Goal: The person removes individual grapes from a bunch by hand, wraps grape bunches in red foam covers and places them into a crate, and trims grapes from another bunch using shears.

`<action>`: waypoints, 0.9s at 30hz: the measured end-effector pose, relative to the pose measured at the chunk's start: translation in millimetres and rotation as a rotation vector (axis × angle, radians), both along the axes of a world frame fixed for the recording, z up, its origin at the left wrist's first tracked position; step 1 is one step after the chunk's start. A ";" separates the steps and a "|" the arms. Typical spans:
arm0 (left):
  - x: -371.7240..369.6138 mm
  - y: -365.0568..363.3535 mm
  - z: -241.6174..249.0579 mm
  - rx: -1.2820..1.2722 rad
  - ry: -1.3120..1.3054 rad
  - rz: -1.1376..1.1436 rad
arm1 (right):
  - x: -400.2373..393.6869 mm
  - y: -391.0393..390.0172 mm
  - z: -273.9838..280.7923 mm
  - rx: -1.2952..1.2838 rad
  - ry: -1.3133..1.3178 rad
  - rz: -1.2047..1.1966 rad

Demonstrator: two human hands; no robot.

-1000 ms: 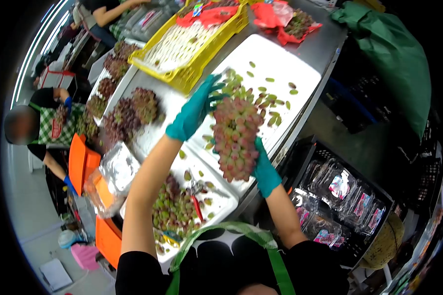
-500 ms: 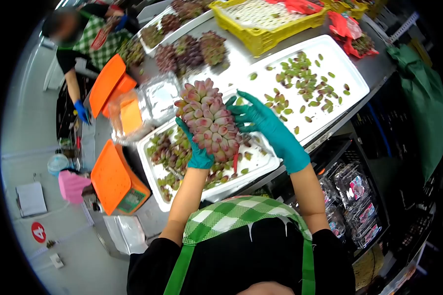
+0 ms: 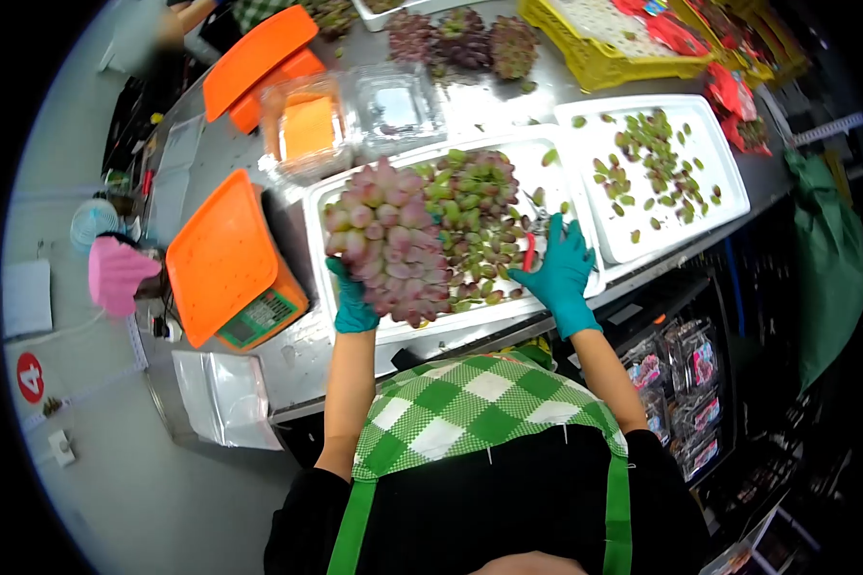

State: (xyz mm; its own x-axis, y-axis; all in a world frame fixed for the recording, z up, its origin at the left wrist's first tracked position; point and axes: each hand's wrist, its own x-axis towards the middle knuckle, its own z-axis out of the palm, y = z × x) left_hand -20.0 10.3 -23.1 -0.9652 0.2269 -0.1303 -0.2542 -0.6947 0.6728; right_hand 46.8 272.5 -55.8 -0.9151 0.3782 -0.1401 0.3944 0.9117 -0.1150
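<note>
A large pink and green succulent cluster (image 3: 388,240) is in my left hand (image 3: 353,299), gloved in teal, its fingers around the lower left side and partly hidden by the plant. The cluster hangs over the left part of a white tray (image 3: 318,206). In that tray lie loose succulent leaves (image 3: 470,287) and another succulent (image 3: 484,177). My right hand (image 3: 563,275), in a matching glove, is open at the tray's right end, thumb and fingers apart around the red handle of a cutting tool (image 3: 529,251).
A second white tray (image 3: 623,251) with scattered leaves adjoins on the right. Left are an orange scale (image 3: 225,259) and clear plastic boxes (image 3: 393,105). More succulents (image 3: 460,43) and a yellow crate (image 3: 594,62) stand behind. A co-worker's arm (image 3: 197,13) shows at top left.
My left hand has lowered the succulent to the tray's left side. My right hand has left the plant and moved down to the red-handled tool. The view has shifted.
</note>
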 end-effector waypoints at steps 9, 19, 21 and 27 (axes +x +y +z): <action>-2.1 -27.5 -21.7 -0.137 -0.046 -0.228 | -0.4 9.6 47.9 -0.127 -0.274 -0.005; -5.8 -13.8 -11.5 -0.142 -0.002 -0.370 | -12.8 -15.2 192.3 -0.762 -0.050 0.134; -14.1 -11.6 -24.3 -0.186 0.125 -0.456 | -27.3 -29.3 221.8 -0.654 -0.096 0.352; -13.4 -11.1 -26.4 -0.188 0.294 -0.566 | -76.6 -59.9 271.6 -0.238 -0.527 0.691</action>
State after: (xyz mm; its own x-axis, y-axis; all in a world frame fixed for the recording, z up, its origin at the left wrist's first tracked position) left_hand -33.3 -0.8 -49.4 -0.7049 0.7085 0.0336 -0.3327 -0.3722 0.8665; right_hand -29.8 212.7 215.8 -0.7221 -0.3254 -0.6105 -0.1781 0.9402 -0.2904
